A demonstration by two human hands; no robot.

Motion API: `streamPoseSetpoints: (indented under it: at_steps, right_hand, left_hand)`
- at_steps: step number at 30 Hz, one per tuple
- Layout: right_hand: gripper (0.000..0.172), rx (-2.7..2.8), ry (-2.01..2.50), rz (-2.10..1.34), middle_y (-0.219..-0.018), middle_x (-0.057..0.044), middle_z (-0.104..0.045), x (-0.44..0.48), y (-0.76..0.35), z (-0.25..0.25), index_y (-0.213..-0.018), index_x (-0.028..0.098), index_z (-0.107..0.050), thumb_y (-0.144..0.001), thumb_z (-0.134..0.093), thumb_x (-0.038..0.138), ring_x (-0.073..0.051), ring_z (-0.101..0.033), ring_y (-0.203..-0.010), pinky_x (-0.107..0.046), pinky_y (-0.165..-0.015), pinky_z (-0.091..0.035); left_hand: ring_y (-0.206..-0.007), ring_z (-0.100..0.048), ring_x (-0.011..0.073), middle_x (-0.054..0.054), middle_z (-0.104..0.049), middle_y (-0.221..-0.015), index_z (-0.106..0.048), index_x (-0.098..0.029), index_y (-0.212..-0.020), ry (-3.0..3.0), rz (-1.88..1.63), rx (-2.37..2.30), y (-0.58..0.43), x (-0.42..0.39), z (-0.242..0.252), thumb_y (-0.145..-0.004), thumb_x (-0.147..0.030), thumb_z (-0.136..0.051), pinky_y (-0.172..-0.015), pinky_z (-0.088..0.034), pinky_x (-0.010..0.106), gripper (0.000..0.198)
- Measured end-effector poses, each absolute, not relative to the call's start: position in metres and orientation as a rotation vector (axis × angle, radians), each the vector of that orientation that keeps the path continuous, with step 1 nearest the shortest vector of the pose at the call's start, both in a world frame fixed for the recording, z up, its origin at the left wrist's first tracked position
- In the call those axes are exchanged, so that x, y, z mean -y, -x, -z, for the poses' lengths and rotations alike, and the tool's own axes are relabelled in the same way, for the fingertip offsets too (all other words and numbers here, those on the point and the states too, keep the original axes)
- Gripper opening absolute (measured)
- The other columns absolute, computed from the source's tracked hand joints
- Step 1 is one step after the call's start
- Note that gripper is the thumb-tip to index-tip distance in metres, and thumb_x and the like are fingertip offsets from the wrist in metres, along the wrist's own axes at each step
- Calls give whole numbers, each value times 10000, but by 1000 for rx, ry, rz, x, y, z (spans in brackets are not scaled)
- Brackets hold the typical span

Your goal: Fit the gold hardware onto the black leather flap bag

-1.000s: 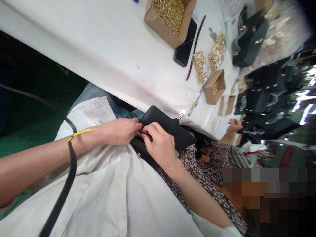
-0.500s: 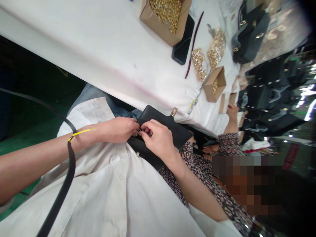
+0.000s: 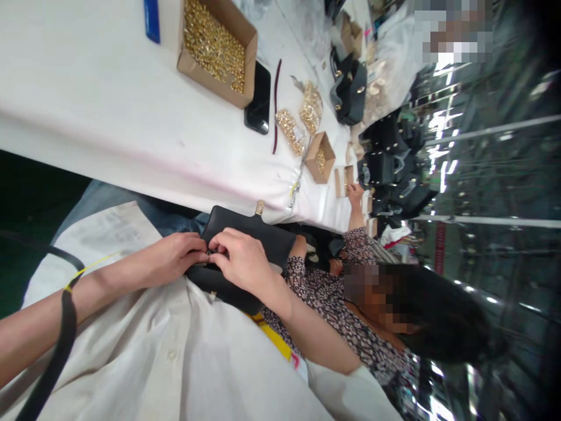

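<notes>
A small black handbag (image 3: 272,238) rests on my lap with its flap opened out. A gold clasp (image 3: 260,208) stands at the flap's far edge, and a small gold fitting (image 3: 213,295) shows on the front of the body. My left hand (image 3: 186,256) is closed at the bag's left end, thumb and fingers pinched together. Facing it, my right hand (image 3: 241,257) is bent over the bag, its thumb and forefinger pinching at the same spot. Whatever lies between the fingertips is too small and covered to make out.
On the white table (image 3: 131,117) are a cardboard box (image 3: 214,88) of gold hardware, a phone (image 3: 258,102), a dark red strip (image 3: 276,105), bags of gold pieces (image 3: 311,108) and a smaller box (image 3: 313,166). A co-worker (image 3: 315,280) sits at the right, one hand (image 3: 355,193) at small boxes.
The view has swung, so everything sits further left and more of the room shows at right. Both my hands stay pinched at the same end of the handbag.
</notes>
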State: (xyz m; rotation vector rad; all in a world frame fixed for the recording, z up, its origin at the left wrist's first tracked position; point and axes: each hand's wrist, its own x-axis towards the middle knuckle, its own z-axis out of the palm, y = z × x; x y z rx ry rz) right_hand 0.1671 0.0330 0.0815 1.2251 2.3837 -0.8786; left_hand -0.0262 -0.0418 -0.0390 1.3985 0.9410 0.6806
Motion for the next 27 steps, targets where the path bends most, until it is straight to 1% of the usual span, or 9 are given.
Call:
streamPoseSetpoints:
  at_steps: [5,9,14,16,19,21,24,26,27]
  right_hand:
    - [105,-2358,-1203,917,-1046,16,-707,-37,-168,-84,-1073,262,-740,-1013,-814,216,-160,-649,-957,-298,-755,-383]
    - [139,-2368,-1213,956,-1027,25,-706,-39,-172,-83,-1072,262,-754,-983,-842,202,-153,-648,-932,-294,-735,-377]
    - [195,-2373,-1251,1056,-1017,20,-737,-39,-174,-83,-1073,266,-792,-922,-899,207,-162,-683,-924,-277,-786,-448]
    - [188,-2362,-1214,1207,-1012,15,-759,-47,-176,-87,-1068,263,-812,-911,-907,227,-163,-702,-891,-272,-790,-486]
    - [114,-2426,-1387,1380,-1003,-1,-802,-82,-189,-98,-1072,252,-818,-1005,-809,343,-175,-730,-857,-280,-801,-544]
    - [223,-2533,-1816,1062,-1041,-39,-823,-119,-211,-105,-1102,240,-804,-1066,-703,436,-210,-746,-911,-319,-854,-562]
    - [324,-2175,-2290,155,-1165,-148,-826,-171,-254,-106,-1145,206,-810,-1013,-739,494,-298,-756,-1055,-386,-935,-537]
    - [406,-1931,-2325,71,-1135,-208,-827,-193,-279,-98,-1099,159,-829,-959,-792,538,-345,-766,-1082,-391,-915,-533]
    - [406,-1900,-2310,104,-1083,-198,-836,-200,-288,-93,-1048,159,-839,-958,-787,551,-334,-776,-1059,-368,-895,-534]
  left_hand:
    - [-908,-684,226,48,-734,-986,-751,-224,-980,-1313,-644,-942,24,44,45,-1130,-467,-531,-820,-478,329,361]
    - [-915,-683,233,55,-726,-986,-750,-221,-955,-1272,-635,-988,18,43,42,-1123,-418,-522,-850,-471,345,345]
    - [-928,-675,235,55,-688,-995,-709,-216,-937,-1220,-640,-993,12,45,39,-1127,-420,-485,-849,-473,348,358]
    - [-917,-664,233,52,-670,-984,-689,-216,-926,-1214,-644,-1014,11,46,39,-1135,-425,-464,-833,-469,346,372]
    - [-923,-657,236,56,-663,-994,-650,-216,-874,-1232,-637,-1020,11,48,39,-1136,-426,-464,-843,-469,347,383]
    - [-922,-655,237,56,-661,-992,-633,-218,-850,-1246,-632,-1021,12,49,38,-1133,-417,-462,-851,-467,347,386]
    - [-889,-647,236,51,-655,-949,-627,-219,-828,-1262,-624,-1058,12,49,36,-1119,-394,-458,-835,-454,347,379]
    - [-869,-639,235,47,-655,-920,-624,-219,-815,-1266,-628,-1088,11,49,36,-1106,-382,-467,-819,-442,346,368]
    - [-865,-637,234,45,-657,-910,-625,-219,-815,-1267,-632,-1098,10,50,37,-1101,-377,-472,-816,-437,345,360]
